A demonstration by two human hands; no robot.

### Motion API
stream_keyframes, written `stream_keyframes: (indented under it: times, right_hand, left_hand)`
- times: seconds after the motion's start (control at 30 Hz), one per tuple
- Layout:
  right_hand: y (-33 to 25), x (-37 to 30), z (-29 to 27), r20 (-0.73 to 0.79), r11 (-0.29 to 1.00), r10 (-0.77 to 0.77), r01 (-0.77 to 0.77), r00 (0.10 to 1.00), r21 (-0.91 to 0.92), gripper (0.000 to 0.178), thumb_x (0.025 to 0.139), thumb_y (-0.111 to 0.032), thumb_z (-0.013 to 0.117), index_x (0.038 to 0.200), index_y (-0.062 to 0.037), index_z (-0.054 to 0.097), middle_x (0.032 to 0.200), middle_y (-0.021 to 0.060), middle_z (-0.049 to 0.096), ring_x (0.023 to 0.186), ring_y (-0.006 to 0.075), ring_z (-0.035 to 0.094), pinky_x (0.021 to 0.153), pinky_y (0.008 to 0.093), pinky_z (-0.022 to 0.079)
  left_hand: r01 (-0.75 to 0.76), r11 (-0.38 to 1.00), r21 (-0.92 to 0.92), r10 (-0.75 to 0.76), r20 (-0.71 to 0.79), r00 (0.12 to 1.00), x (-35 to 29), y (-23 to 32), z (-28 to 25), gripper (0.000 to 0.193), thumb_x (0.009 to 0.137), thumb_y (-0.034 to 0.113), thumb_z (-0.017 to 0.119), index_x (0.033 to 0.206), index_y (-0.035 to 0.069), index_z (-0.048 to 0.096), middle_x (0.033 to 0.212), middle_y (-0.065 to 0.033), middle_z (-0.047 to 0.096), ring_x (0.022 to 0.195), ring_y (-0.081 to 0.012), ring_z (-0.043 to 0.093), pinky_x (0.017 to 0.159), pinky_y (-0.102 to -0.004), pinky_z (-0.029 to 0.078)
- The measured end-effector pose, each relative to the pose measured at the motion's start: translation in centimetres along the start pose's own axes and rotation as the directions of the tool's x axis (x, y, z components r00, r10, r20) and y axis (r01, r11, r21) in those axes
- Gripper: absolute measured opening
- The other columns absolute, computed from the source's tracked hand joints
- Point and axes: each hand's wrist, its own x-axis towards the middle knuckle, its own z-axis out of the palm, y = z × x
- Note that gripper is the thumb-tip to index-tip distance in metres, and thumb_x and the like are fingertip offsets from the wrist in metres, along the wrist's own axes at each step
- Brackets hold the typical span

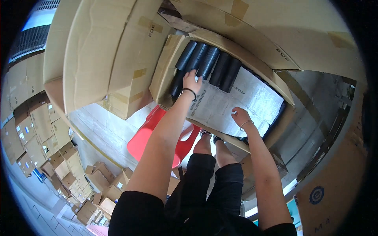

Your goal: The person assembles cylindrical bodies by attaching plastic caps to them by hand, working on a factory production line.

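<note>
Broadly, stacked cartons and pale floor tiles surround an open carton and red chair. Inside the carton, a silvery sheet meets black rolls. The left hand spreads its fingers at the rolls; the right hand loosely curls its own above the sheet.

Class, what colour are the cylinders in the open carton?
The cylinders are black, best seen in the head view.

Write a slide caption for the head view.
Left hand at black cylinders in an open cardboard box, right hand over the grey sheet beside them.
</note>
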Motion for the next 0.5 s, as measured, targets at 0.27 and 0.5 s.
stream_keyframes:
  times: [0.27,0.5]
  right_hand:
    - [0.2,4.7,-0.4,-0.143,0.980,0.021,0.008,0.990,0.199,0.018,0.075,-0.014,0.060,0.090,-0.0052,0.059,0.076,0.0149,0.061,0.073,0.0286,0.060,0.068,0.0345,0.047]
    - [2.8,5.6,0.9,-0.215,0.893,0.005,0.093,0.977,0.440,0.013,0.075,-0.012,0.059,0.085,-0.0053,0.061,0.067,0.0093,0.059,0.061,0.0183,0.056,0.058,0.0287,0.044]
  left_hand:
    - [0.092,0.980,0.178,-0.093,-0.003,0.996,3.1,3.6,3.2,0.061,0.067,0.024,0.069,0.116,-0.001,0.043,0.107,-0.0206,0.048,0.103,-0.0360,0.046,0.087,-0.0392,0.039]
    - [0.189,0.861,-0.472,-0.114,0.184,0.976,1.4,0.8,1.5,0.042,0.073,0.015,0.064,0.106,-0.002,0.045,0.099,-0.0125,0.055,0.089,-0.0225,0.055,0.075,-0.0318,0.046]
